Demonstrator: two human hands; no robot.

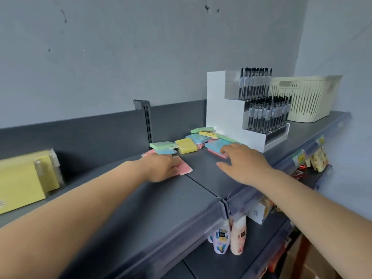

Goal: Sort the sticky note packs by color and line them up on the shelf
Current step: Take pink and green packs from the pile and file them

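A loose heap of sticky note packs (193,140) lies on the grey shelf (161,198) against a white pen display (237,121); the left hand (161,166) presses flat on a pink pack (186,168), the right hand (241,160), fingers spread, touches another pink pack (218,155), a cream basket (302,97) beyond

Sticky note packs heaped on the far shelf: three green (163,145), three blue (198,137), two yellow (186,146), three pink (186,168) as far as shows, one white pen stand (225,109), one cream basket (302,95), two bottles (238,236) on the near lower shelf.
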